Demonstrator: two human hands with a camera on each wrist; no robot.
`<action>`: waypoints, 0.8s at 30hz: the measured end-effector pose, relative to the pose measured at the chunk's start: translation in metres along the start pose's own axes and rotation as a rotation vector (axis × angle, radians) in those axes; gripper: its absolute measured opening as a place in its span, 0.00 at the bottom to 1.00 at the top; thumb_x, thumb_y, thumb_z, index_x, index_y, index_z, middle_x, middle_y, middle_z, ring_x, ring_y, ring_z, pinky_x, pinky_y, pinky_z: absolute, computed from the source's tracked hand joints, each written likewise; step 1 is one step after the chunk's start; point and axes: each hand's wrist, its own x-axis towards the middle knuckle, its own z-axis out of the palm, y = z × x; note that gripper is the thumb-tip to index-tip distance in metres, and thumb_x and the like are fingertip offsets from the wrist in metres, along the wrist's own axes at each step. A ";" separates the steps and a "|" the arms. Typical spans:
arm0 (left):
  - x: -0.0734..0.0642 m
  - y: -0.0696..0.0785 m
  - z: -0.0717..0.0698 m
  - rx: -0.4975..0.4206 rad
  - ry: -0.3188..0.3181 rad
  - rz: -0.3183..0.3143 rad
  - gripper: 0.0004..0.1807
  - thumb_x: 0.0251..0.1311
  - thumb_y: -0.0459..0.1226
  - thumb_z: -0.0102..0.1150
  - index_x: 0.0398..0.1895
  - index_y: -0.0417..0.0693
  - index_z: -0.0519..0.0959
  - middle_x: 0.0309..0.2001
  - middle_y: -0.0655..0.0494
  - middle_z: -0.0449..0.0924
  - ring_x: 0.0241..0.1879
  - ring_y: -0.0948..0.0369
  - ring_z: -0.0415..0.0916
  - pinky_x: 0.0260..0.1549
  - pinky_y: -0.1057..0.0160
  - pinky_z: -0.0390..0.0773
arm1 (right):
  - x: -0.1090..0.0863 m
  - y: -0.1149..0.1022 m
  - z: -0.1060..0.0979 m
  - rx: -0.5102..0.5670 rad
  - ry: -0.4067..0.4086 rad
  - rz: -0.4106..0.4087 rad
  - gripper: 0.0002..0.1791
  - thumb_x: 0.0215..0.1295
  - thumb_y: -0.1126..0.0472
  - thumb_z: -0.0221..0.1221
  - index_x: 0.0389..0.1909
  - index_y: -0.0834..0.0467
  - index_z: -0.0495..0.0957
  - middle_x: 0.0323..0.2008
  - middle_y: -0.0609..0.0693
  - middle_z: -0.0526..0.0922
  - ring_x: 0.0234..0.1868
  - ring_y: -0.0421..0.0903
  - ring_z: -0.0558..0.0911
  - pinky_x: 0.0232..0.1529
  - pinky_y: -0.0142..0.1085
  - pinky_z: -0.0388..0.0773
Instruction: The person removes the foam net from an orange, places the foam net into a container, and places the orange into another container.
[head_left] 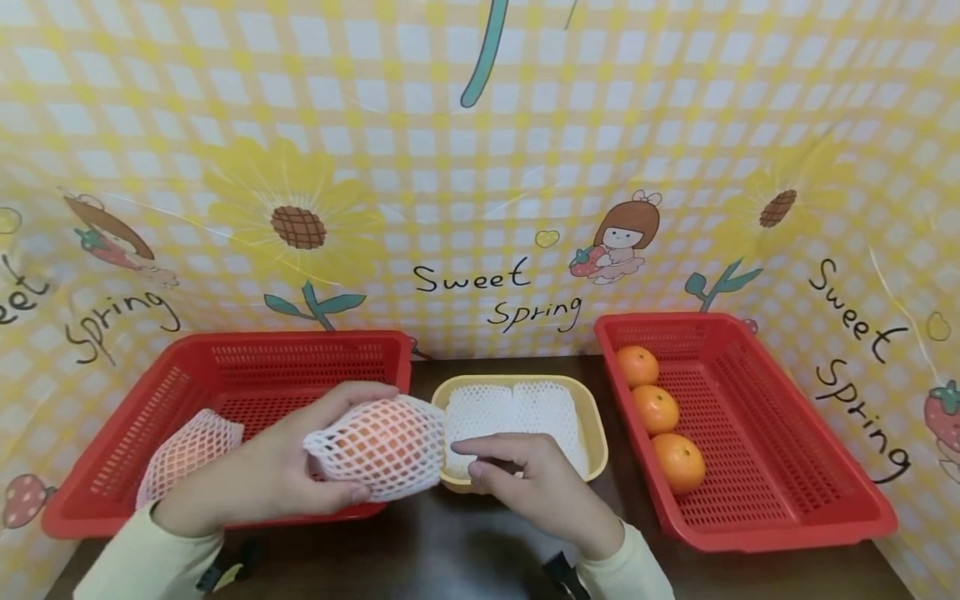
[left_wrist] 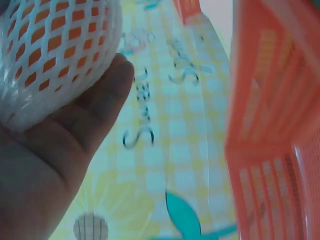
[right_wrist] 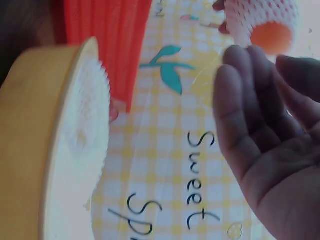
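Note:
My left hand (head_left: 296,462) holds an orange in a white foam net (head_left: 386,446), thumb below and fingers over the top. In the left wrist view the net (left_wrist: 60,47) lies against the palm and fingers. To its right, my right hand (head_left: 536,479) is near the net's edge with its fingers loosely bent, holding nothing. The right wrist view shows that hand (right_wrist: 272,145) with a gap between thumb and fingers. Bare orange peel (right_wrist: 271,38) shows at the net's end there.
Another netted fruit (head_left: 191,450) lies in the left red basket (head_left: 300,343). Between the baskets stands a yellow bin (head_left: 596,433) of white foam nets (head_left: 480,408). Three oranges (head_left: 678,462) line the left side of the right red basket (head_left: 787,537). A checked cloth (head_left: 480,192) hangs behind.

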 end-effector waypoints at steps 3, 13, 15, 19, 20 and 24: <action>0.005 0.002 0.013 -0.070 -0.021 0.043 0.45 0.54 0.37 0.76 0.73 0.57 0.61 0.61 0.56 0.72 0.53 0.55 0.75 0.50 0.59 0.77 | -0.002 -0.004 0.004 0.070 0.026 -0.021 0.13 0.69 0.70 0.61 0.53 0.66 0.84 0.30 0.51 0.85 0.26 0.40 0.82 0.29 0.37 0.82; 0.017 -0.003 0.043 -0.206 -0.033 0.082 0.46 0.55 0.33 0.74 0.74 0.54 0.59 0.63 0.52 0.71 0.54 0.52 0.75 0.50 0.58 0.78 | -0.008 -0.017 0.005 0.230 0.204 -0.074 0.09 0.66 0.76 0.57 0.45 0.68 0.83 0.20 0.54 0.77 0.12 0.41 0.73 0.11 0.35 0.73; 0.018 -0.004 0.046 -0.213 -0.037 0.074 0.46 0.55 0.33 0.74 0.75 0.54 0.59 0.62 0.52 0.71 0.54 0.52 0.75 0.50 0.58 0.78 | -0.007 -0.019 0.004 0.270 0.244 -0.089 0.12 0.65 0.76 0.59 0.48 0.72 0.82 0.28 0.56 0.81 0.21 0.43 0.79 0.19 0.35 0.79; 0.019 -0.004 0.051 -0.222 -0.033 0.093 0.46 0.55 0.34 0.74 0.75 0.53 0.59 0.62 0.51 0.72 0.53 0.53 0.75 0.50 0.58 0.77 | -0.006 -0.018 0.002 0.291 0.235 -0.158 0.11 0.64 0.77 0.60 0.47 0.72 0.82 0.46 0.60 0.83 0.45 0.49 0.82 0.45 0.40 0.83; 0.020 -0.005 0.052 -0.231 -0.030 0.106 0.46 0.55 0.33 0.74 0.75 0.53 0.59 0.62 0.51 0.72 0.53 0.52 0.75 0.50 0.58 0.77 | -0.006 -0.018 0.001 0.300 0.218 -0.168 0.12 0.64 0.78 0.60 0.47 0.72 0.82 0.48 0.60 0.82 0.50 0.50 0.81 0.50 0.41 0.81; 0.020 -0.007 0.057 -0.269 -0.001 0.152 0.45 0.55 0.30 0.72 0.75 0.50 0.59 0.61 0.48 0.71 0.52 0.52 0.75 0.49 0.57 0.79 | -0.007 -0.016 0.000 0.284 0.155 -0.138 0.18 0.63 0.77 0.60 0.54 0.72 0.80 0.52 0.60 0.82 0.52 0.47 0.81 0.52 0.41 0.80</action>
